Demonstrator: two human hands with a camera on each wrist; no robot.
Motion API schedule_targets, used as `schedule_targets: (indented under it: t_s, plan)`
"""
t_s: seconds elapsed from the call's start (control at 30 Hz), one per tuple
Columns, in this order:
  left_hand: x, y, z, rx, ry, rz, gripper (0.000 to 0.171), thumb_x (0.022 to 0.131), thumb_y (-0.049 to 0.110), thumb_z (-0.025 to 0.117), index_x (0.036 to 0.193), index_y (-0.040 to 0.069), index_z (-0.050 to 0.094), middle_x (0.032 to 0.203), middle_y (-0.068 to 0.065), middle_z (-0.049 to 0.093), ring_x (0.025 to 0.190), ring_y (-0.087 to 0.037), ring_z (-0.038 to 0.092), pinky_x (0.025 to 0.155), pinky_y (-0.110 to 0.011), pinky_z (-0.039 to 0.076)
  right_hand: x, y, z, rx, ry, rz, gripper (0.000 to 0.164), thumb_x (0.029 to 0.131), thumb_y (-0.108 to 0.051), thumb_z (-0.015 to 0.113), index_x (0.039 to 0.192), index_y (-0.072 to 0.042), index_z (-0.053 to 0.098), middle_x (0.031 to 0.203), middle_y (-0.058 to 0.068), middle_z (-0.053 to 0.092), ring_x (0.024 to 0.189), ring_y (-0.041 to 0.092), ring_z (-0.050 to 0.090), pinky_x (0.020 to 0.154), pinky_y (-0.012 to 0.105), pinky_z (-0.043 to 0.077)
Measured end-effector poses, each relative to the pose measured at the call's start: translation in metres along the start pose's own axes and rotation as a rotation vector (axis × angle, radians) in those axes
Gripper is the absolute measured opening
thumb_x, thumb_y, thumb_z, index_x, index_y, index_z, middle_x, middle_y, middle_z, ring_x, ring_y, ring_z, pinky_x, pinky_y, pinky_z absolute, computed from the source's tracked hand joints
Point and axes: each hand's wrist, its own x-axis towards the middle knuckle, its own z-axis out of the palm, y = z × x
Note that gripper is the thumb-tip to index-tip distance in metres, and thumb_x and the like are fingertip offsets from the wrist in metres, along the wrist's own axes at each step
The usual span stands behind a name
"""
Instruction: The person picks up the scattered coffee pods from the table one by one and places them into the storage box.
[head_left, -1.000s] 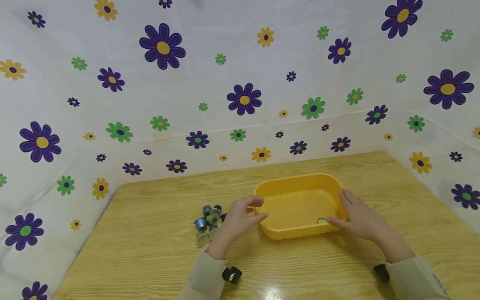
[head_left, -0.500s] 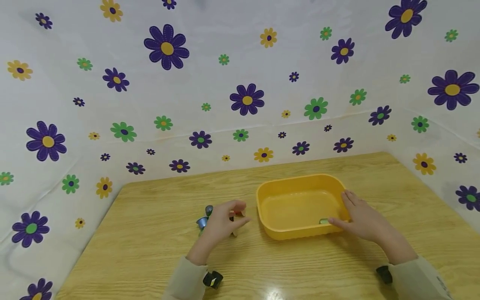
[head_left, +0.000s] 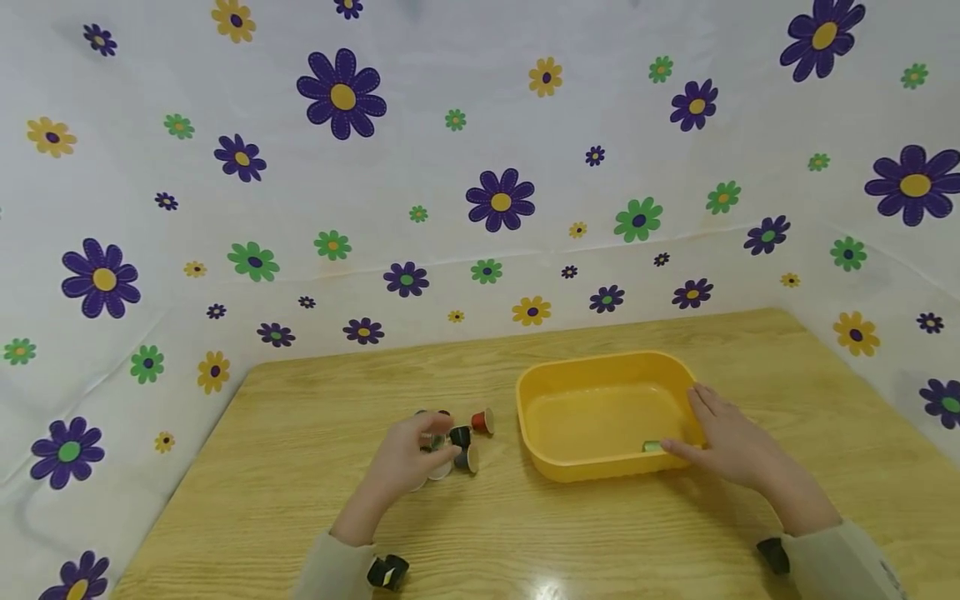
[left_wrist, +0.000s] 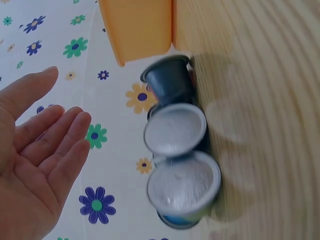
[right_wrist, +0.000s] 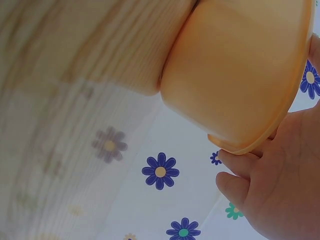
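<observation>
My left hand [head_left: 405,457] hovers over a cluster of coffee capsules with thumb and fingers apart. The left wrist view shows this hand [left_wrist: 40,160] holding nothing, beside capsules with pale foil lids [left_wrist: 184,185] and a dark capsule [left_wrist: 170,80]. A red capsule [head_left: 480,422] lies on its side at the cluster's right edge. The hand hides part of the cluster. My right hand [head_left: 731,442] rests on the near right corner of a yellow plastic tub [head_left: 600,471], fingers along the right rim, thumb over the front rim. A green capsule [head_left: 652,447] lies inside, near the thumb.
A wooden table [head_left: 525,533] carries the tub and capsules. White cloth [head_left: 420,150] printed with flowers stands behind the table and along its sides. Dark bands [head_left: 388,572] sit near both wrists.
My left hand has moved left, from beside the tub's left rim to over the capsules, uncovering the red capsule. The right hand stays on the tub's corner. The head view has shifted slightly.
</observation>
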Motion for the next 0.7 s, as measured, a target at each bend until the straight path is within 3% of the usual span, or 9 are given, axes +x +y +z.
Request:
schedule_targets:
  t_s: [0.27,0.7]
  plan:
    - [-0.008,-0.01,-0.015,0.036,0.023,-0.067,0.034,0.076,0.01,0.07,0.106,-0.001,0.059,0.102,-0.013,0.061,0.094,-0.026,0.056,0.08,-0.038,0.047,-0.002,0.001,0.001,0.013,-0.013,0.008,0.093,0.081,-0.056,0.05,0.13,0.018,0.022,0.136,0.035,0.017,0.121,0.049,0.02,0.096,0.058,0.02]
    - [-0.012,-0.018,-0.022,0.112,0.015,-0.082,0.029,0.075,0.009,0.07,0.1,-0.003,0.061,0.098,-0.013,0.062,0.088,-0.025,0.058,0.079,-0.038,0.047,-0.001,-0.002,0.0,0.016,-0.018,0.007,0.093,0.082,-0.055,0.05,0.13,0.018,0.021,0.136,0.035,0.016,0.12,0.051,0.02,0.095,0.059,0.02]
